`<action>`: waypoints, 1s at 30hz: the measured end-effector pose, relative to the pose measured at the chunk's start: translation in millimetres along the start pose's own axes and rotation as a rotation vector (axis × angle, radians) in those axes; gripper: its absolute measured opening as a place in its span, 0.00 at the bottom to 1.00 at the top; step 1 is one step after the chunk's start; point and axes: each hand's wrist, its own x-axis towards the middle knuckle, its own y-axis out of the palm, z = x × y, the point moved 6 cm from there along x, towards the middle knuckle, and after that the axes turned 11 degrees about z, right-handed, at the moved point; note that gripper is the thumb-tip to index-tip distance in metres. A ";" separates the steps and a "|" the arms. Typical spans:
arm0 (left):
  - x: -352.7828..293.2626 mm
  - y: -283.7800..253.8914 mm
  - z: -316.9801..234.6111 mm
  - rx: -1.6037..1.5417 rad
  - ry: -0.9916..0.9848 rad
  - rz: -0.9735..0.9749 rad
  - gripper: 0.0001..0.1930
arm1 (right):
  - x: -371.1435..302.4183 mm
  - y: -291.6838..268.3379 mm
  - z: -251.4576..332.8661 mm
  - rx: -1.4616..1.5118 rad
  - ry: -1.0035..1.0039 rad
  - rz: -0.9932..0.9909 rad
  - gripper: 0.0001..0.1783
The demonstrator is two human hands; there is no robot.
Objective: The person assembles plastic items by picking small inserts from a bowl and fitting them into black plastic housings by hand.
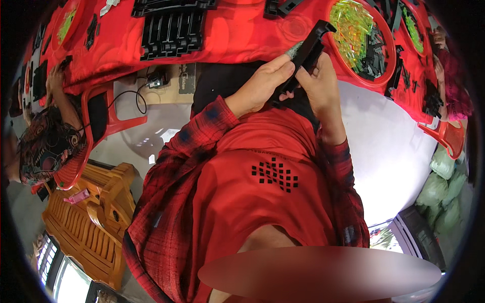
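A long black plastic part [309, 50] with a hooked far end is held tilted above my lap, just off the table's near edge. My left hand [265, 83] grips it from the left, the thumb lying along its side. From the right, my right hand [322, 86] is closed round its lower portion, with the thumb pressed on it. The fingers behind the part are mostly hidden. Past my left hand, a row of similar black plastic parts [173, 34] lies on the red tablecloth [242, 43].
A red basin [388, 65] of yellow-green and black small pieces stands right of my hands. Other people work at both sides; one person's hand [54, 78] rests at the left table edge. A red plastic chair [96, 118] and a wooden bench [88, 232] stand at left.
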 end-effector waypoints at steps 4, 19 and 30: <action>-0.4 -8.3 10.6 0.067 0.004 -0.058 0.19 | 7.2 -9.5 -18.6 -0.088 -0.009 -0.047 0.11; -1.9 -6.8 13.1 0.007 -0.020 -0.091 0.18 | 13.4 -12.9 -23.4 0.012 -0.008 -0.082 0.09; -1.6 -6.5 15.6 -0.003 -0.036 -0.123 0.18 | 13.3 -26.0 -34.7 -0.215 -0.009 -0.143 0.13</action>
